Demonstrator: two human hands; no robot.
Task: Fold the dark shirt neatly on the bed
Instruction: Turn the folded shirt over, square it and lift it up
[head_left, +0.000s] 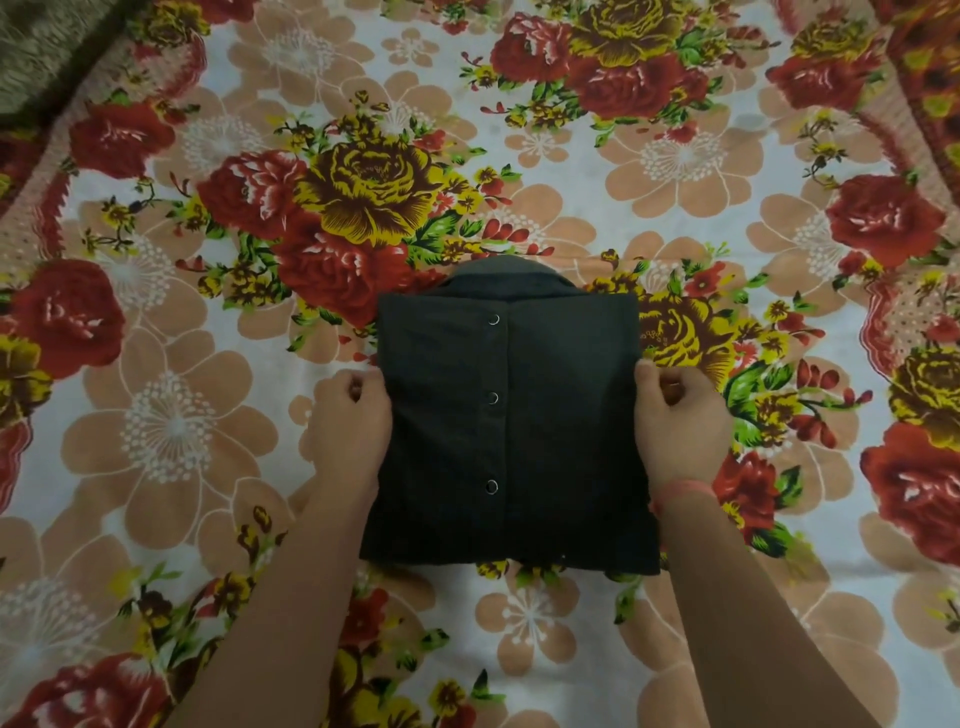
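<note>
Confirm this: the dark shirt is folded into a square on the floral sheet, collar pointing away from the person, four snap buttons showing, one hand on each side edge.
Not four: the head view shows three snap buttons down the dark shirt. The rest holds: folded square on the floral sheet, collar away, left hand and right hand at the side edges.

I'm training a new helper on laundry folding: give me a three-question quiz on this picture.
1. True or false: the dark shirt is spread out flat, unfolded.
2. Which sits at the far end: A) collar B) cuff?
3. How many snaps show on the placket?

Key:
1. False: it is a compact rectangle on the floral bedsheet, left hand and right hand at its sides.
2. A, collar.
3. Three.
</note>
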